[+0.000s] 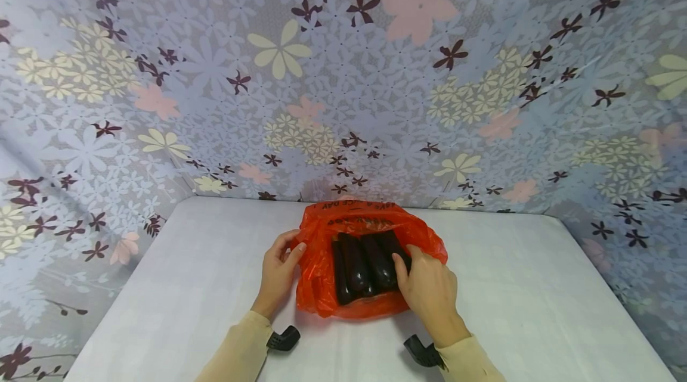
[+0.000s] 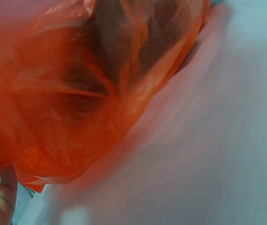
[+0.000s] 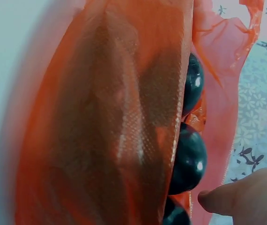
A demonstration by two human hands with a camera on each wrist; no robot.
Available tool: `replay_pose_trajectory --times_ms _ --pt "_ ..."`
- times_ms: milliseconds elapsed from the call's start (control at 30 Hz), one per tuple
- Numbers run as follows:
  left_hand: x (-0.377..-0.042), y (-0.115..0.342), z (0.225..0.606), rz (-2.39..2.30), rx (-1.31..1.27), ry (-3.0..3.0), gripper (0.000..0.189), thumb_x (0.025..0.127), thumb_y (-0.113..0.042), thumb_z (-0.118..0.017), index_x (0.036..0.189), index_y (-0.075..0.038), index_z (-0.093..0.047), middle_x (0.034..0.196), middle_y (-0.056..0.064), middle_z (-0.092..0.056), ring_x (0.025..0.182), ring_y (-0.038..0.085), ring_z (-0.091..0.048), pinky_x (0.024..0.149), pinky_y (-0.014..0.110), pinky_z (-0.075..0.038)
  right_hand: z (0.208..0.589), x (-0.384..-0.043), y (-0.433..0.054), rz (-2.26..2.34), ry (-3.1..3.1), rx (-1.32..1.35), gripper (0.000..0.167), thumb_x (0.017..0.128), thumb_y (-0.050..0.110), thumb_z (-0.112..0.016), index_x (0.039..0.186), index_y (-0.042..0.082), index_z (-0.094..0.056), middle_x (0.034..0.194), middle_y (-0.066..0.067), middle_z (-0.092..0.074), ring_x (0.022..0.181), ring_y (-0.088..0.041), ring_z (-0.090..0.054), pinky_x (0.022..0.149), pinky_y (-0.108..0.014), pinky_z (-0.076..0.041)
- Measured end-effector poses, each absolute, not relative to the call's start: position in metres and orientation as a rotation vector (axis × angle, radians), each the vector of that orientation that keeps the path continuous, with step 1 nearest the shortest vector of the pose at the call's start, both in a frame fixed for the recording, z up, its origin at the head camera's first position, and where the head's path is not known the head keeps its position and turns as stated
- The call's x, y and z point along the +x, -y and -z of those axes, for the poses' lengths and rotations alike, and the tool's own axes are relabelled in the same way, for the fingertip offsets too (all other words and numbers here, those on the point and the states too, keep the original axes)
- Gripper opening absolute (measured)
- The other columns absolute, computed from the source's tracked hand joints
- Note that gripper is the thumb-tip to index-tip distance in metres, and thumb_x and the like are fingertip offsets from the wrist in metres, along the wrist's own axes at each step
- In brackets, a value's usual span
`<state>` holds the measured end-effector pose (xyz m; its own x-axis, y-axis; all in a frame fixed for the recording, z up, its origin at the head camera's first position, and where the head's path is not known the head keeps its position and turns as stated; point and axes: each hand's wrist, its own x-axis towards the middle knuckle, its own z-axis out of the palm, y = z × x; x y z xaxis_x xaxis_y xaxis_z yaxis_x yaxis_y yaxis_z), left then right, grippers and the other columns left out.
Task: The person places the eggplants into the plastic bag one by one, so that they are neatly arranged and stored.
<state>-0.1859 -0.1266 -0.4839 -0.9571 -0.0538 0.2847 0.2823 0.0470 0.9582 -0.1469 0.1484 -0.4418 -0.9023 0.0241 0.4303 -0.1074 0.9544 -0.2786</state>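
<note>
A red-orange plastic bag (image 1: 313,275) lies on the table with its mouth open. Inside it, several dark, glossy eggplants (image 1: 358,272) lie side by side; their rounded ends (image 3: 189,159) show past the bag's rim in the right wrist view. At the bag's left edge my left hand (image 1: 278,275) pinches the plastic between thumb and fingers. My right hand (image 1: 431,286) reaches into the mouth from the right, with thumb and fingers around the rightmost eggplant (image 1: 393,245); some fingertips are hidden. Through the thin plastic, dark shapes show in the left wrist view.
A white-covered table (image 1: 537,298) lies under the bag. Flowered fabric (image 1: 354,102) rises behind the table and along both sides. Black wrist mounts (image 1: 284,339) stick out at both sleeves.
</note>
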Motion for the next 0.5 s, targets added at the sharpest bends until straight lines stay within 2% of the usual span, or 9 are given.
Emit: replay_pose_trajectory --times_ms 267,500 --pt "-0.18 0.128 0.471 1.988 -0.235 2.091 0.03 0.098 -0.003 -0.061 0.127 0.007 -0.06 0.121 0.022 -0.063 0.099 0.006 -0.059 0.087 0.018 -0.053 0.433 -0.138 -0.151 -0.416 2.601 0.077 0.039 0.091 0.031 -0.073 0.112 -0.002 -0.072 0.093 -0.02 -0.074 0.061 -0.035 -0.066 0.046 -0.045 -0.053" --pt "-0.181 0.136 0.461 1.939 -0.234 2.124 0.03 0.1 -0.003 -0.058 0.127 0.008 -0.06 0.121 0.023 -0.063 0.099 0.006 -0.058 0.083 0.017 -0.052 0.426 -0.131 -0.158 -0.499 2.427 0.147 0.025 0.088 0.023 -0.075 0.101 0.002 -0.076 0.08 -0.012 -0.074 0.058 -0.028 -0.065 0.043 -0.04 -0.048"
